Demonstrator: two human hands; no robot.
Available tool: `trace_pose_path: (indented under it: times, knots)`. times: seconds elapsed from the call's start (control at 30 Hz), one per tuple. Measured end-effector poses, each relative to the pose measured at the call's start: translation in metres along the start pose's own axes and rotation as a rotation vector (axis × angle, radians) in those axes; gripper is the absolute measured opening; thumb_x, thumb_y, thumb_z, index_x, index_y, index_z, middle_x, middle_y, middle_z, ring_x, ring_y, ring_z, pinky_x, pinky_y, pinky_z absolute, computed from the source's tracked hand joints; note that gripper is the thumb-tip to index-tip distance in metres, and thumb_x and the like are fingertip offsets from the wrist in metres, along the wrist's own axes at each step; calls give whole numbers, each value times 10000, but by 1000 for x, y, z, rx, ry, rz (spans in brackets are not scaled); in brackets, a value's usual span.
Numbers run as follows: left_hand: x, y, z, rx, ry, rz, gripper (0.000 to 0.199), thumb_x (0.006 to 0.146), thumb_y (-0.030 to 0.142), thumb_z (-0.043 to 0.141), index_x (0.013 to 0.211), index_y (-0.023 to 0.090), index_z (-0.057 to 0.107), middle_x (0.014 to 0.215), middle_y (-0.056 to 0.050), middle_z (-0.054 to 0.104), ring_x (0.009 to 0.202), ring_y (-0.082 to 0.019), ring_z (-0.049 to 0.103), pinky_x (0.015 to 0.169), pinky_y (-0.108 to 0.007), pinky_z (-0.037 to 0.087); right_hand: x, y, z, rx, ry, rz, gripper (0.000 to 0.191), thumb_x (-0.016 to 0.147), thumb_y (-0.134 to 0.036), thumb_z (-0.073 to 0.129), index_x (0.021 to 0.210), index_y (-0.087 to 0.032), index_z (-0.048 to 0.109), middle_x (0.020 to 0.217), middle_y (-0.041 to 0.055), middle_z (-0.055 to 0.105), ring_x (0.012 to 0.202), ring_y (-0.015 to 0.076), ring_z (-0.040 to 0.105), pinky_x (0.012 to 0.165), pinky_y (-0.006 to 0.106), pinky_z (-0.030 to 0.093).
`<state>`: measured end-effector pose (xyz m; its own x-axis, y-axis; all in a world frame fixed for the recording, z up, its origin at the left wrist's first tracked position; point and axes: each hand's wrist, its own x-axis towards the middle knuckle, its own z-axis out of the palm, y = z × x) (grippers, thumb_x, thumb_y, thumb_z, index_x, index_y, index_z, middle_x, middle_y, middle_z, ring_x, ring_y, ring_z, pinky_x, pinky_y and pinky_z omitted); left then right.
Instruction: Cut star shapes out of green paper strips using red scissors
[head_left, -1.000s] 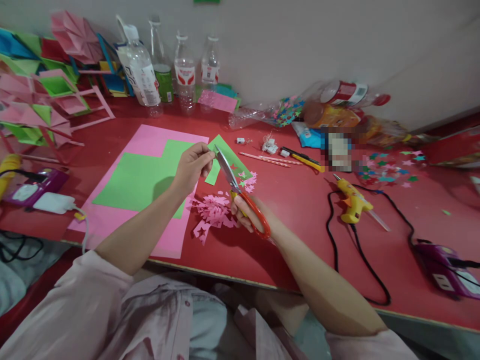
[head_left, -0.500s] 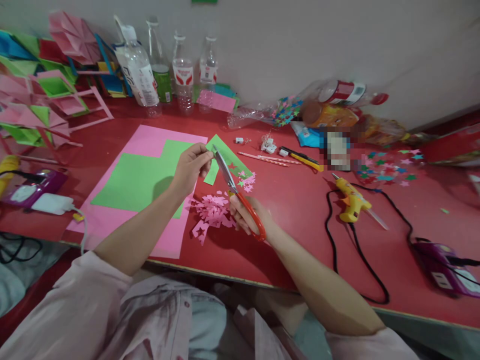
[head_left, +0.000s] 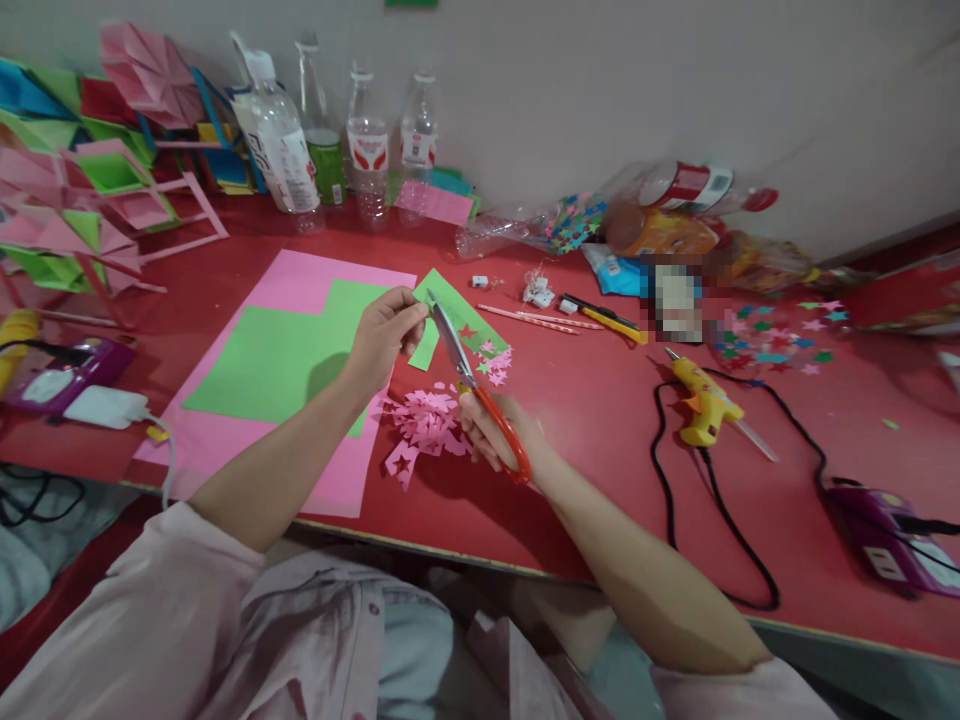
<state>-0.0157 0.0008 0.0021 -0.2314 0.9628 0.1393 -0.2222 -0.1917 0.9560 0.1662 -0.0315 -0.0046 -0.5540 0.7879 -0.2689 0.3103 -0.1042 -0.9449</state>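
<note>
Closed round the orange-red handles of the scissors (head_left: 508, 428), my right hand (head_left: 491, 428) is at the middle of the red table. The scissor blades point up and left, their tips beside my left fingertips. My left hand (head_left: 388, 332) is pinched; what it holds is too small to make out. A green paper piece (head_left: 465, 310) lies behind the blades, with small pink and green stars (head_left: 495, 362) on its right edge. Pink paper scraps (head_left: 427, 420) form a pile below my hands. Green sheets (head_left: 262, 365) lie on a pink sheet (head_left: 289, 280) under my left forearm.
Upright plastic bottles (head_left: 367, 150) line the wall. A yellow glue gun (head_left: 705, 400) with a black cord lies right, near a purple socket box (head_left: 892, 535). Folded paper models (head_left: 112, 180) stand at left. Star cutouts (head_left: 780, 335) and a yellow cutter (head_left: 619, 325) lie farther back.
</note>
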Motion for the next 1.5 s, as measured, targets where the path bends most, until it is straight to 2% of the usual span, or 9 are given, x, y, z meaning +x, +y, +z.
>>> trace_pose_path:
  times: [0.3,0.57,0.67,0.87,1.03,1.23,1.33,1.5]
  knots:
    - [0,1,0,-3,-2,15,165,755,175,540,614,182,454,443,78,469,338,-10,355,348,-152,253,0,-2,-2,-27,8,40,494,813,-675,454,625,-225,377,334,-100,338,241,65,340,334,222,408]
    - [2,2,-4,30,46,49,147,766,193,531,636,190,463,455,79,464,340,-16,358,350,-159,267,6,1,-5,26,-38,125,501,773,-687,494,622,-220,396,333,-108,346,227,57,328,302,212,397]
    - [3,0,-7,27,69,61,138,778,222,529,651,191,486,462,75,471,344,-19,365,347,-159,270,4,1,-5,22,-35,94,483,791,-660,493,629,-217,390,342,-113,343,241,54,333,338,216,418]
    - [2,-3,-5,-10,-43,8,186,763,291,577,626,179,521,455,59,490,346,-26,393,328,-165,279,1,0,-3,-3,5,7,467,796,-628,511,618,-220,369,337,-111,337,253,55,330,366,217,411]
    - [3,-1,-5,-40,13,26,140,768,251,578,658,189,518,461,64,501,349,-27,400,338,-162,298,1,-1,-3,-34,14,-7,465,799,-611,510,595,-218,369,350,-103,342,262,56,336,349,211,376]
    - [6,-1,-8,-74,54,56,146,798,238,555,666,197,507,458,71,481,343,-24,375,337,-169,281,1,-5,-3,-14,5,55,453,785,-594,532,583,-215,390,342,-100,335,261,59,333,323,207,327]
    - [6,-2,-9,-53,51,79,164,800,253,561,656,195,509,460,71,482,347,-20,379,338,-166,278,1,-6,-5,-18,-9,63,470,786,-620,515,581,-210,408,328,-96,344,254,55,322,333,209,331]
    - [5,1,-7,-17,23,82,159,777,185,545,621,183,517,441,67,495,329,-17,379,329,-158,271,3,-2,-12,-89,-42,51,478,802,-646,480,636,-198,475,325,-97,366,259,53,321,375,214,375]
